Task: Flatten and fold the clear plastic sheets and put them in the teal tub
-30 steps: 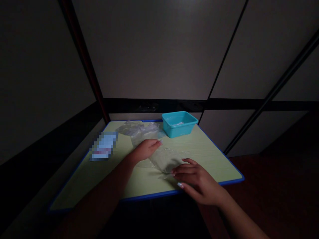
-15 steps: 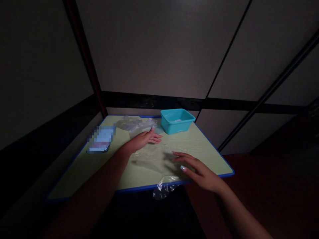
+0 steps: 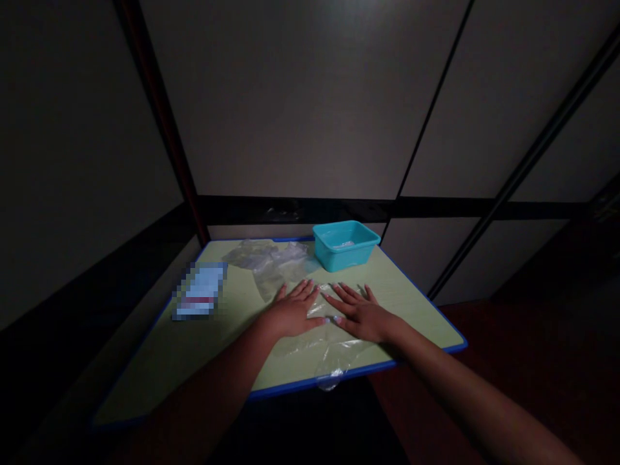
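A clear plastic bag [image 3: 334, 354] lies spread on the tabletop, its near end hanging over the front edge. My left hand [image 3: 293, 313] rests flat on the bag's left side, fingers spread and pointing away from me. On its right side my right hand [image 3: 361, 314] also lies flat with the fingers apart. The two thumbs point toward each other and nearly meet. Parts of the bag are hidden under both palms.
Behind my hands stands a turquoise plastic basket [image 3: 346, 257] with something small and pale inside. More crumpled clear bags [image 3: 271, 261] lie at the back left. A blurred-out phone [image 3: 201, 294] is by the left edge. The pale table [image 3: 416, 316] has a blue rim; cabinet panels [image 3: 290, 97] rise behind.
Both hands have come down onto the clear bag and moved closer together, now flat with fingers spread. The right hand moved left from above the table's front edge. The view has shifted slightly.
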{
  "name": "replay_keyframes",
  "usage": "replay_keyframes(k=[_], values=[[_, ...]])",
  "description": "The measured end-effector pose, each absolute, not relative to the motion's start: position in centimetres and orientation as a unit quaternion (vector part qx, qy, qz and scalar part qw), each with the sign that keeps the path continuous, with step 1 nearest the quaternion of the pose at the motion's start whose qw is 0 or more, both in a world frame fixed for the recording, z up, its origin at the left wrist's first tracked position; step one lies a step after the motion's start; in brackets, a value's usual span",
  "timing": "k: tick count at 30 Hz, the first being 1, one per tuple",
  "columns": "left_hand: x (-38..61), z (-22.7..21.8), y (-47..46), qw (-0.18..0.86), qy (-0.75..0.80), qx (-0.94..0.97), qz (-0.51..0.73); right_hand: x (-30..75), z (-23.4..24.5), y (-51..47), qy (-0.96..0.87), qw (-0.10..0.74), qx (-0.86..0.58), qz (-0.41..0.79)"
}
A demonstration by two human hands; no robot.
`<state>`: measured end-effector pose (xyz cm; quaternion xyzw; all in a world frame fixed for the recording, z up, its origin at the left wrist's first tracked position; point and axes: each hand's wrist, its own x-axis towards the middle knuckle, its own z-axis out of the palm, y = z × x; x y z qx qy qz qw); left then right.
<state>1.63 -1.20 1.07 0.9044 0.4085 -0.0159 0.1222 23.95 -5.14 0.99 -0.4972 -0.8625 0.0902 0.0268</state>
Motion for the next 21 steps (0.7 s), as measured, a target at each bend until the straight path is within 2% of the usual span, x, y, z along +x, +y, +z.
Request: replay_keyframes(k=[5,11,21], values=[[1.2,1.0,-0.7,0.109,0.427,0.898,-0.022,24.5,2.1,-5.4,-0.856,0.089,-0.507,0.044],[1.5,1.2,-0.8,0.104,0.405,0.908,0.024,24.2,3.0,-11.0,-0.881,0.145,-0.450,0.008],[2.2,1.1,-1.3,0.143,0.353,0.925,-0.002,23.5,0.4,-16.1,-0.876,0.106,-0.470,0.027]])
